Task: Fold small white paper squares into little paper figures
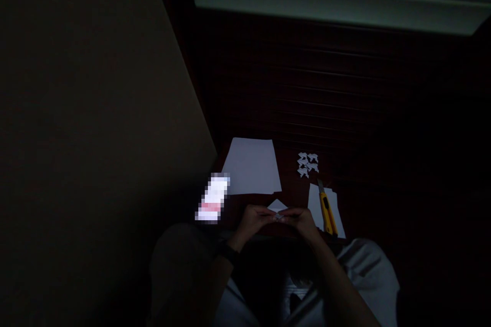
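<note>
Down at the near edge of the dark wooden surface, the seated person's left hand and right hand meet fingertip to fingertip over a small paper piece. Each grip is closed on it, pinching from either side. In this gloom I cannot make out which fold is being made. A dark watch sits on the left wrist.

Just past the fingers a white triangle of paper shows. I cannot tell whether it belongs to the pinched piece or lies loose. Toward the near right corner, a yellow utility knife rests on a cut strip of paper, touched by no one. On the left edge a lit phone glows.

Farther in, a large white sheet lies flat and unfolded. To its right, apart from it, is a little cluster of folded paper shapes, about five or six.

By my reckoning the work is partway through: a handful of shapes are finished, one is in the fingers, and there is plenty of plain paper not yet cut or folded.
</note>
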